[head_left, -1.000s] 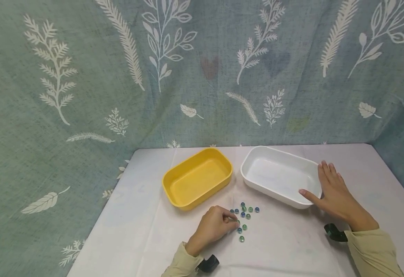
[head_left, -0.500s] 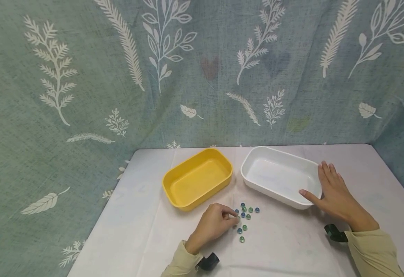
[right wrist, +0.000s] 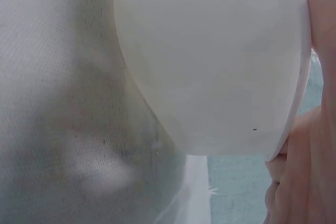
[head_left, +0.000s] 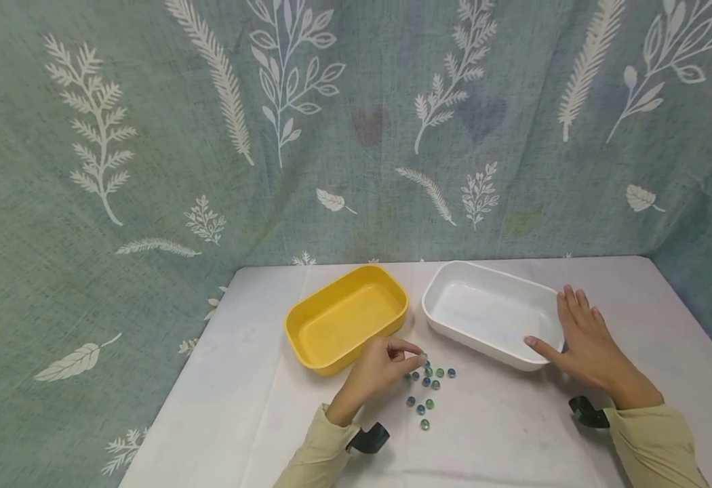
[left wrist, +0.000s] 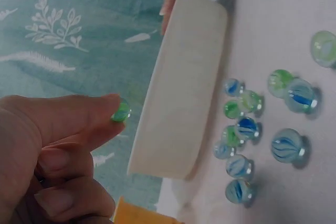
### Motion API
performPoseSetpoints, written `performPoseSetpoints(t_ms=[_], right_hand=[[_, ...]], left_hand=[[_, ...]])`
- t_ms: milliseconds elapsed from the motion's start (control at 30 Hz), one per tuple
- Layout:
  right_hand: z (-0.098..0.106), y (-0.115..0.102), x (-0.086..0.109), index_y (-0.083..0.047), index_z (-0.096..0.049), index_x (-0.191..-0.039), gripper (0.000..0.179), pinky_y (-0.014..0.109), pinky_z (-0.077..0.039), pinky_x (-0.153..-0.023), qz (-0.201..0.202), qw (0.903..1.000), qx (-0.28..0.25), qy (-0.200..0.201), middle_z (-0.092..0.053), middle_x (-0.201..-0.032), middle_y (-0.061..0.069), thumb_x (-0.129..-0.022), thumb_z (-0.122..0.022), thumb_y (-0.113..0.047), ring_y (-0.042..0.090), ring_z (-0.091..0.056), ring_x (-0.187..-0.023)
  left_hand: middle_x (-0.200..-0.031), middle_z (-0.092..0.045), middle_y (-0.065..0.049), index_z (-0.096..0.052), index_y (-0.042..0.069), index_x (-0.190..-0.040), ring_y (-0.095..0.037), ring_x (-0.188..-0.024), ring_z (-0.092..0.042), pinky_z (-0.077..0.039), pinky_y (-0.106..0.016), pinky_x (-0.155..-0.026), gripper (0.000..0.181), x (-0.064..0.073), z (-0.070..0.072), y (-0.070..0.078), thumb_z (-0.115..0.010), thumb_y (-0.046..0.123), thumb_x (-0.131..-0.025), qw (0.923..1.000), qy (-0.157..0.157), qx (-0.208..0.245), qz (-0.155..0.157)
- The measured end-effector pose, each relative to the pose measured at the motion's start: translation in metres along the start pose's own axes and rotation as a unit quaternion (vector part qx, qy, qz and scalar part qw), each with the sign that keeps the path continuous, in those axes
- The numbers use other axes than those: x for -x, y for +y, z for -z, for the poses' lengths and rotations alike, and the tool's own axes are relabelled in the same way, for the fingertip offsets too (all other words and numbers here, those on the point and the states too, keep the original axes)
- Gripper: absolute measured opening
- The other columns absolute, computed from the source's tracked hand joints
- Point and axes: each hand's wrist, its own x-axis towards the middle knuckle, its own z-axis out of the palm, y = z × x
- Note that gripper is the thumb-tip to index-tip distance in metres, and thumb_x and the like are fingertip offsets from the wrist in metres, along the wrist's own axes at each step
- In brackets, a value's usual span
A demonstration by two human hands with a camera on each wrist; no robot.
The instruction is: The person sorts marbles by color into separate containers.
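My left hand [head_left: 373,371] pinches a glass marble [left wrist: 121,111], clear with green and blue swirls, between thumb and index finger. It is raised above the table, with the other fingers curled in. Below and to the right, several loose marbles [left wrist: 287,146] with blue or green swirls lie on the cloth. My right hand [head_left: 594,349] rests at the right end of the white tray [head_left: 484,343], fingers straight along the outside and thumb over the rim. From the right wrist view, the tray's pale outer wall [right wrist: 210,66] fills the middle, with fingers at its edge.
A yellow tray [head_left: 330,367] stands at the back left, just beyond my left hand. White cloth [head_left: 502,434] covers the table. Behind it hangs a green-blue curtain [head_left: 307,149] with white leaf prints. A dark wrist camera [head_left: 369,439] sits under the left sleeve.
My left hand has risen from among the marbles and moved slightly away from me, now carrying a green marble. The right hand stays on the white tray. The head view has shifted slightly.
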Motion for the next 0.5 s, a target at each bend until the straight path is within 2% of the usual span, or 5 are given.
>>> performPoseSetpoints(t_ms=[300,500], right_hand=[[-0.001,0.0,-0.001,0.017,0.0,-0.158,0.116,0.071,0.002,-0.125,-0.004,1.0,0.002,-0.003,0.005,-0.167,0.039,-0.096,-0.058,-0.063,0.056,0.006,-0.157],[-0.001,-0.001,-0.001,0.016,-0.001,-0.158,0.116,0.071,0.001,-0.125,-0.007,1.0,0.002,-0.004,0.004,-0.167,0.039,-0.096,-0.058,-0.063,0.056,0.005,-0.157]], left_hand=[[-0.054,-0.039,0.006,-0.083,0.007,-0.101,-0.007,-0.051,-0.034,-0.025,-0.018,-0.048,0.016,-0.017,0.001,0.01,-0.08,0.019,-0.09,0.9971,0.011,0.072,-0.023],[-0.056,-0.04,0.005,-0.083,0.008,-0.104,-0.007,-0.053,-0.035,-0.026,-0.018,-0.049,0.019,-0.03,-0.001,0.016,-0.079,0.022,-0.092,0.9956,0.023,0.085,-0.031]])
